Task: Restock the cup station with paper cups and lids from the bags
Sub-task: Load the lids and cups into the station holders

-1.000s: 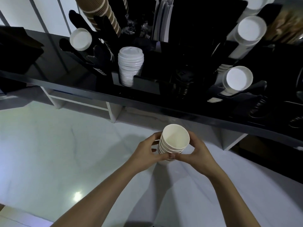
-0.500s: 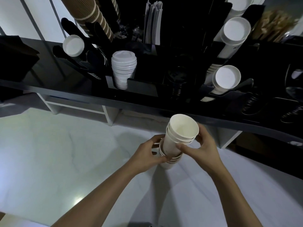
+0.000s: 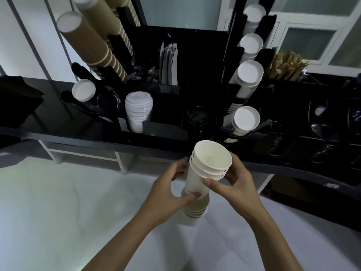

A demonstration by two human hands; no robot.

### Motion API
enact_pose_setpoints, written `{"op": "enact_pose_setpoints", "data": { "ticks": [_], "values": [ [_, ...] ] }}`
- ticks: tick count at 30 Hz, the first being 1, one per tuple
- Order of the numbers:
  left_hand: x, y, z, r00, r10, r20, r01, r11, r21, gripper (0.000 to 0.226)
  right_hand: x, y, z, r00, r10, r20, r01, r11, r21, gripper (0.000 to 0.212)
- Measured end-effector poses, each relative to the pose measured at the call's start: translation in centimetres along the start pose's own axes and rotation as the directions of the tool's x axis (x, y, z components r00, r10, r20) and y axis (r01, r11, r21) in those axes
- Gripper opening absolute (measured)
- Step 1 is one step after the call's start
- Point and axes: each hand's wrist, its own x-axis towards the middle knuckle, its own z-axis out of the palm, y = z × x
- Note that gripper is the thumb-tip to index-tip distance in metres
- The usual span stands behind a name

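I hold white paper cups in front of the black cup station (image 3: 168, 132). My right hand (image 3: 232, 184) grips a few nested cups (image 3: 205, 169), tilted and lifted partly out of a lower stack (image 3: 195, 210). My left hand (image 3: 168, 190) clasps that lower stack at its top. White lids (image 3: 138, 112) stand stacked in a front slot of the station. White cup stacks (image 3: 247, 118) lean in the holders on the right.
Brown ribbed cup stacks (image 3: 93, 45) slant out at the upper left, with a small white cup stack (image 3: 84, 89) below them. Sleeves (image 3: 169, 63) stand upright in the middle, wooden stirrers (image 3: 287, 65) at the right. The black counter edge (image 3: 58, 133) runs across; pale floor lies below.
My right hand has pulled a few cups up and out of the stack, tilting them right. Both hands rose toward the counter and the view tipped upward.
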Motion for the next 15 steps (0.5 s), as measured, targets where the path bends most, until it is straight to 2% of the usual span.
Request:
{"op": "enact_pose_setpoints", "data": {
  "ticks": [6, 15],
  "values": [
    [0.2, 4.6, -0.8, 0.984, 0.175, -0.044, -0.176, 0.984, -0.024, 0.101, 0.2, -2.0, 0.2, 0.999, -0.048, -0.003, 0.048, 0.998, 0.042, 0.079],
    [1.3, 8.7, -1.3, 0.946, 0.304, -0.115, -0.312, 0.948, -0.063, 0.095, 0.8, -5.2, -0.9, 0.985, -0.156, -0.075, 0.161, 0.985, 0.058, 0.083]
  ]
}}
